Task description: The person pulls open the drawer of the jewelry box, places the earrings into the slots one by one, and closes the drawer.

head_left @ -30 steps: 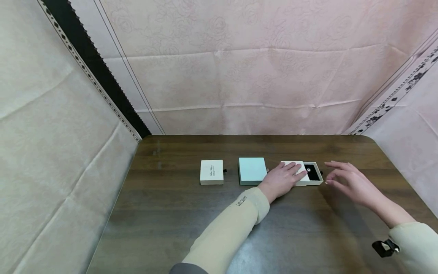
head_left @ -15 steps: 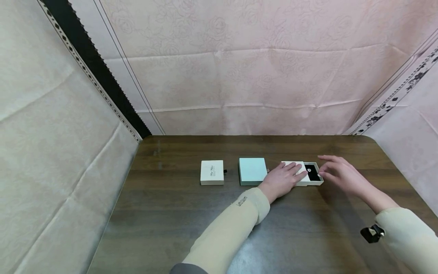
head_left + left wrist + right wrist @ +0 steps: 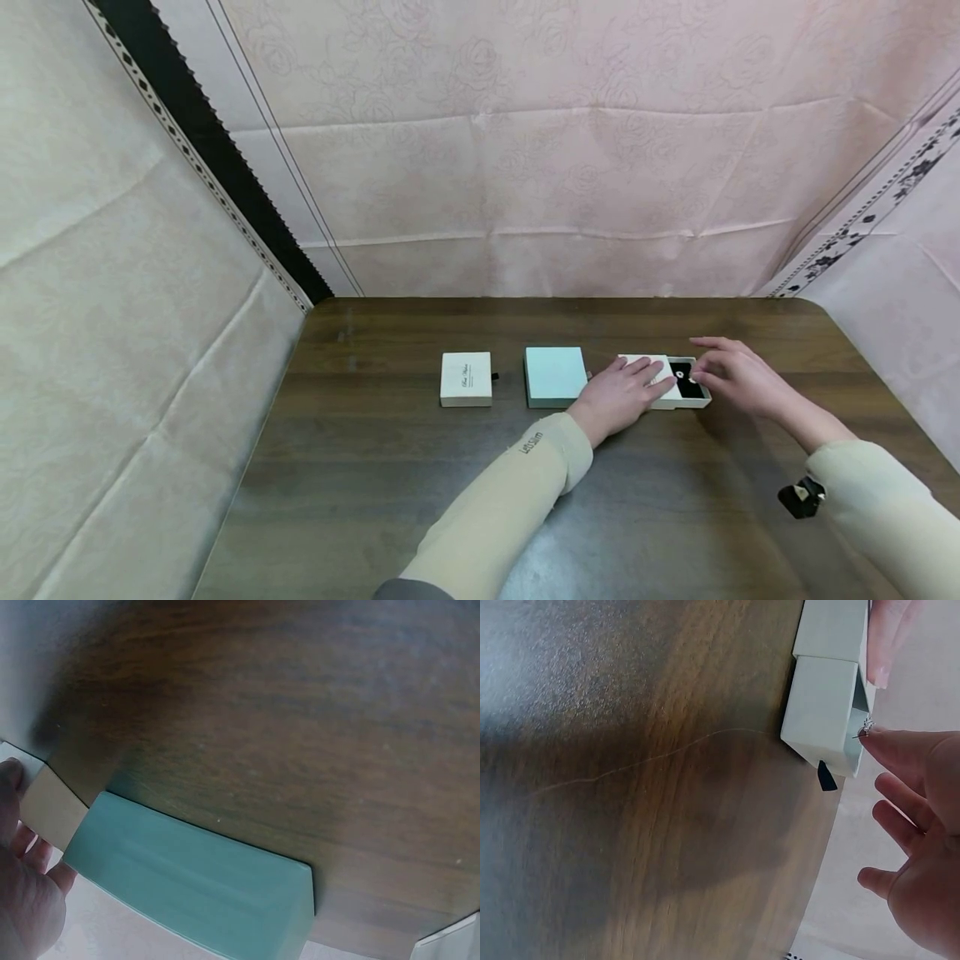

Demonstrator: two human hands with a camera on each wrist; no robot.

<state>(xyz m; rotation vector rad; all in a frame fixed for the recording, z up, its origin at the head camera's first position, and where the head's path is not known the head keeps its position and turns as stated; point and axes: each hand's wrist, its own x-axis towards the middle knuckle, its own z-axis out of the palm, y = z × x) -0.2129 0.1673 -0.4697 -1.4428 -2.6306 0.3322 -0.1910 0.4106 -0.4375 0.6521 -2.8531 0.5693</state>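
Note:
My left hand [image 3: 618,396] rests with spread, straight fingers on top of a white drawer-style jewelry box [image 3: 667,403]. Its drawer [image 3: 705,400] is pulled out to the right, showing a black insert with a small silvery earring [image 3: 680,375] on it. Over the drawer, my right hand [image 3: 738,379] pinches another small silvery earring [image 3: 866,727] between thumb and index finger, its thin pin pointing out. The other right fingers are loosely bent. In the right wrist view a black pull tab [image 3: 826,776] sticks out of the drawer's end.
A light teal box [image 3: 553,372] stands left of the white box, close to my left wrist. Farther left is another white box [image 3: 466,379] with dark print and a black tab. Patterned pale cloth [image 3: 487,175] hangs behind the brown wooden table [image 3: 360,467].
My right hand has moved left, from beside the drawer's right end to over its black insert, thumb and index finger closing together. The left hand stays on the box.

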